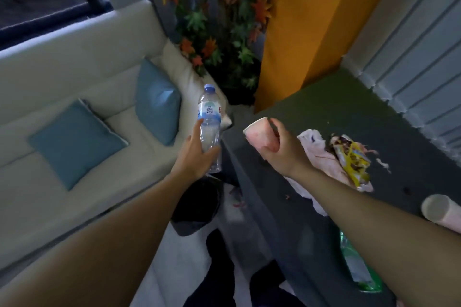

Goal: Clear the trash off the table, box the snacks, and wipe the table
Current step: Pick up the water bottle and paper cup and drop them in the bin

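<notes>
Clear plastic bottle (209,129), blue cap, label bearing a QR code and red print I cannot read. My left hand (195,157) grips it off the table (324,112) edge, near the black bin (194,207). My right hand (280,148) holds a paper cup (260,136) over the table, a yellow wrapper (351,159) just beside.

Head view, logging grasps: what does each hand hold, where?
Left hand: clear plastic water bottle, lower body. Right hand: pink paper cup, side wall.
</notes>
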### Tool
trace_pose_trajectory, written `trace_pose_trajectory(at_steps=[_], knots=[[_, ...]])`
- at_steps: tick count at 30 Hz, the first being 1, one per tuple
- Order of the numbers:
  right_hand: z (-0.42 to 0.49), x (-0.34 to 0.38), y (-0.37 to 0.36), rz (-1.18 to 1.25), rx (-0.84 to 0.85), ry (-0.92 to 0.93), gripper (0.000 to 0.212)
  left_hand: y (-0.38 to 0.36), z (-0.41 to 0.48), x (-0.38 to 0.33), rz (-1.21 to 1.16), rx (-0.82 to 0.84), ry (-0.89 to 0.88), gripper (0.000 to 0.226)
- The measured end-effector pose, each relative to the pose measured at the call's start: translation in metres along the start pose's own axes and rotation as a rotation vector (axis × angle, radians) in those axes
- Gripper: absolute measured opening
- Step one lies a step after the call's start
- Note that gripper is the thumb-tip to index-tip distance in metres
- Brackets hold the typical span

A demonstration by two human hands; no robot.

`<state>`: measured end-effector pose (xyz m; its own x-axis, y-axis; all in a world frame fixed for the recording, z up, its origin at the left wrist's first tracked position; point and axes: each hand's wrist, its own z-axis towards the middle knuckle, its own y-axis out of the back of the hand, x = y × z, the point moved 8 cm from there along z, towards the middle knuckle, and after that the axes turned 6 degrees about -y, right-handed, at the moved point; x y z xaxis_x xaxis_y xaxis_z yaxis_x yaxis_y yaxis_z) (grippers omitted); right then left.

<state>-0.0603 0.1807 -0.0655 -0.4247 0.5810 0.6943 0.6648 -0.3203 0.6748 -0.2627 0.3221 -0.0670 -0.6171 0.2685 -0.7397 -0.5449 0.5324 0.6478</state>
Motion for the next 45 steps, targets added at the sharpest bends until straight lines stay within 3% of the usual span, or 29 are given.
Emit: trace_pose_trajectory(at_steps=[10,22,32,40,45], knots=[[0.014,0.045,-0.127,-0.079,0.183,0.015,0.075,0.033,-0.030,0.132,0.044,0.067,0.288,0.082],[0.011,-0.013,-0.271,-0.168,0.394,-0.224,0.072,-0.020,-0.051,0.276,0.128,0.292,0.524,0.070],[0.019,-0.069,-0.352,-0.270,0.468,-0.346,0.066,-0.074,-0.045,0.352,0.112,0.405,0.587,0.070],[0.034,-0.078,-0.398,-0.304,0.582,-0.321,0.082,-0.097,-0.027,0.378,0.046,0.460,0.567,0.064],[0.041,-0.066,-0.393,-0.337,0.596,-0.271,0.075,-0.088,-0.017,0.379,0.102,0.451,0.510,0.071]])
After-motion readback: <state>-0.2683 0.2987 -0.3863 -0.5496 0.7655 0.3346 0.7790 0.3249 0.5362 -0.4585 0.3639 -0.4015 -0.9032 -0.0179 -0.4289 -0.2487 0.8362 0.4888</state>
